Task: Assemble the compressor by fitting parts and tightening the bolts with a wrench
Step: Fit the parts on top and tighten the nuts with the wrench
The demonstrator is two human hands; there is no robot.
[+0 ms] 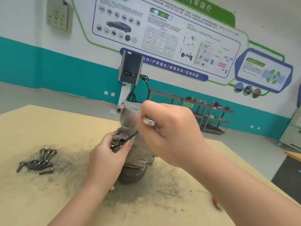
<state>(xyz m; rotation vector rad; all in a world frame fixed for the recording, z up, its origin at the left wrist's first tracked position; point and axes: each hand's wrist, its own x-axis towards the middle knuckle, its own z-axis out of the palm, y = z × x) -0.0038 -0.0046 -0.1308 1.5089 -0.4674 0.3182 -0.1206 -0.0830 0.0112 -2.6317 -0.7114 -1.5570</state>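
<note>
The grey metal compressor (138, 159) stands upright on the wooden table (48, 201), pulley end down. My left hand (105, 159) holds a round plate-like part with a thin black ring (123, 141) against the compressor's upper body. My right hand (169, 132) grips the rear housing cover (128, 111), tilted, above the body. A silver ring shows on one right finger. Much of the compressor's top is hidden by both hands.
A pile of several dark bolts (39, 160) lies on the table to the left, in a patch of black grime. A red-handled tool (218, 203) peeks out under my right forearm. Beyond the table's far edge stand a charger post (130, 69) and metal shelves (210, 115).
</note>
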